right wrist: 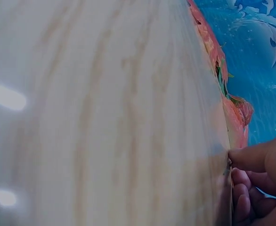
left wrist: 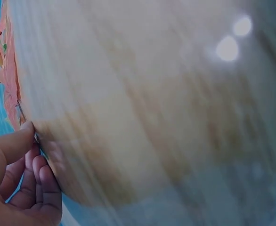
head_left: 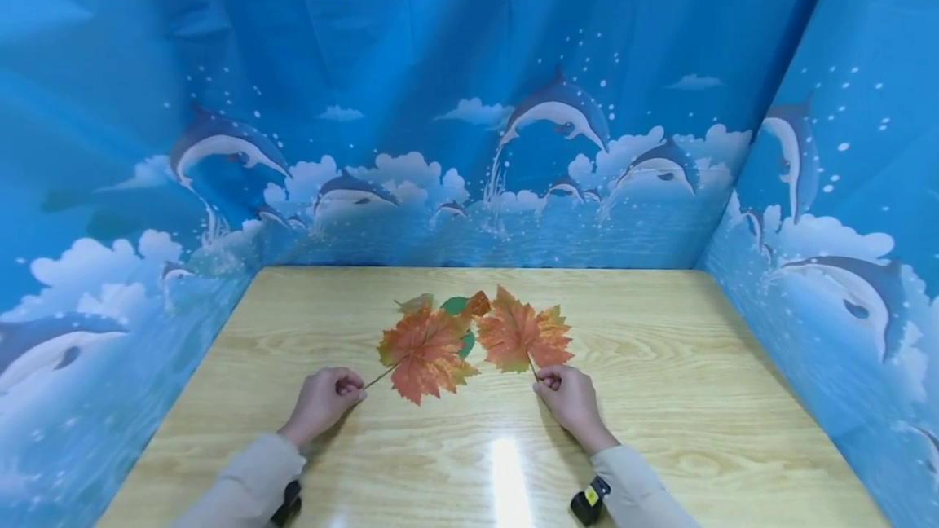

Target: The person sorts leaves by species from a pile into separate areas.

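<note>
Head view, near to far: sleeves (head_left: 253, 483) at the bottom, black wrist units (head_left: 589, 501) strapped on. Next, both hands, fingers curled in narrow pinches. Left hand (head_left: 326, 399) has the stem of the left maple leaf (head_left: 425, 353); right hand (head_left: 572, 402) has the stem of the right maple leaf (head_left: 517, 331). Wrist views agree: thumb against fingers, both sides.

Both maple leaves sit mid-table, side by side, blades pointing away from us. We can't tell whether they lie flat or are slightly raised. Behind and between: green leaf pieces (head_left: 455, 305), a small orange-brown leaf (head_left: 478, 304), a dull leaf (head_left: 416, 302), partly covered. Farther back, the table (head_left: 697, 398) meets the dolphin backdrop (head_left: 411, 63).

Progress, our read: both stems gripped, leaves gathered in one cluster. Not done: neither stem released. Whether spacing is final, we can't tell.
</note>
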Demonstrator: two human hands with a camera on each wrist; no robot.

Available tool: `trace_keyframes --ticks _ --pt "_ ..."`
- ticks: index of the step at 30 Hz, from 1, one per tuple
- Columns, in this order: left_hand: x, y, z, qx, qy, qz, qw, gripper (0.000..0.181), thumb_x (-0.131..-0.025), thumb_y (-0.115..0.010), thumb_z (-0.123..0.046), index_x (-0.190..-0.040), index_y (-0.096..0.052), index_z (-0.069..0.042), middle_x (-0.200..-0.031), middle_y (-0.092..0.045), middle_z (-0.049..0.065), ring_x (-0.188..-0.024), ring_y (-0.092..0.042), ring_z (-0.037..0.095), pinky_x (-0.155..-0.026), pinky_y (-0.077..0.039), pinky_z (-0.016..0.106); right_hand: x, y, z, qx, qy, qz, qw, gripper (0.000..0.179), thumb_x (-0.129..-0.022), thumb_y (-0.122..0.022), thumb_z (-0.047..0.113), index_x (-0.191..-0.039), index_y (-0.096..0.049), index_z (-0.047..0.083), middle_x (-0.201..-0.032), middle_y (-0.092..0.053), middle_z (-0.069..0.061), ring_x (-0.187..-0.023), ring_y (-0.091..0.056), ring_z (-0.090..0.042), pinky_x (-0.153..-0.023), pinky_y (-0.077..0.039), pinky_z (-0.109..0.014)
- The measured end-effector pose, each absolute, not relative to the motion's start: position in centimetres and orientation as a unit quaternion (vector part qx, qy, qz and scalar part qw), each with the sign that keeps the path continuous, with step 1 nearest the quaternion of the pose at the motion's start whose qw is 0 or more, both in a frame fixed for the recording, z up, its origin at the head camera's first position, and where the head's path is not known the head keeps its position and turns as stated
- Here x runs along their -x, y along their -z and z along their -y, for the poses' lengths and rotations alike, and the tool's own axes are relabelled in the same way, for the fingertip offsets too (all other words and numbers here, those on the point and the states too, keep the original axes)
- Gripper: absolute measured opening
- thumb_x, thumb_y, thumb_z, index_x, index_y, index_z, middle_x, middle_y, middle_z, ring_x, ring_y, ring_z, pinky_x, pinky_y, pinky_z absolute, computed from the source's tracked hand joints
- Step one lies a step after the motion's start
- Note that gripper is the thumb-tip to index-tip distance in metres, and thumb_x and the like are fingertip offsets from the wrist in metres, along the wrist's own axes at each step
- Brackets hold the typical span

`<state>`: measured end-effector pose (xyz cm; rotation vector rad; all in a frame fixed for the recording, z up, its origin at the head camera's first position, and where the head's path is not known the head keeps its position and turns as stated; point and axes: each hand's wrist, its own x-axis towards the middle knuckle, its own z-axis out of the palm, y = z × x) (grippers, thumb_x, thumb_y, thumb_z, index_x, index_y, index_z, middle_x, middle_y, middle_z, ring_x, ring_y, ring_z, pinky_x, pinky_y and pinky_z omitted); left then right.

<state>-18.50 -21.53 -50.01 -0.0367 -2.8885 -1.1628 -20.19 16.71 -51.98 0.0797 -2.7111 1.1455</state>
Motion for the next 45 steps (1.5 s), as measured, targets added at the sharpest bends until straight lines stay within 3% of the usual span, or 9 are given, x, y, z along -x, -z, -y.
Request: trace_keyframes --ticks 8,24,39,45 --pt "18.5 50.1 21.5 0.011 0.361 0.932 0.023 0.007 -0.078 -0.076 -0.006 -0.076 -0.069 -0.008 -0.068 -0.062 -0.003 -0.063 -0.054 0.008 -0.06 -0.046 0.022 20.1 51.7 -16.6 -0.02 -0.383 0.918 0.095 0.006 -0.076 -0.076 0.006 -0.081 -0.072 0.005 -0.068 -0.062 0.003 -0.062 -0.053 -0.007 -0.059 -0.044 -0.024" --pt "18.8 50.1 21.5 0.008 0.367 0.93 0.007 0.005 -0.08 -0.074 -0.006 -0.078 -0.07 -0.007 -0.069 -0.063 -0.003 -0.064 -0.055 0.009 -0.06 -0.047 0.023 20.6 51.1 -17.1 -0.012 -0.352 0.932 0.083 0.007 -0.074 -0.071 0.008 -0.068 -0.067 0.009 -0.061 -0.058 0.005 -0.057 -0.051 -0.008 -0.055 -0.043 -0.029" --pt "19.0 50.5 21.5 -0.002 0.381 0.924 0.015 0.007 -0.081 -0.075 -0.009 -0.078 -0.07 -0.004 -0.071 -0.065 -0.002 -0.066 -0.057 0.009 -0.062 -0.047 0.022 20.7 50.8 -17.1 0.027 -0.361 0.928 0.09 0.006 -0.072 -0.062 0.006 -0.069 -0.067 0.008 -0.058 -0.058 0.004 -0.055 -0.051 -0.01 -0.054 -0.043 -0.028" --pt "19.0 50.7 21.6 -0.001 0.382 0.924 0.02 0.009 -0.081 -0.075 -0.011 -0.077 -0.07 -0.004 -0.072 -0.066 -0.002 -0.067 -0.057 0.009 -0.061 -0.047 0.022 20.8 50.9 -17.6 0.032 -0.385 0.918 0.089 0.004 -0.076 -0.067 0.007 -0.072 -0.068 0.007 -0.063 -0.063 0.001 -0.058 -0.053 -0.01 -0.057 -0.044 -0.028"
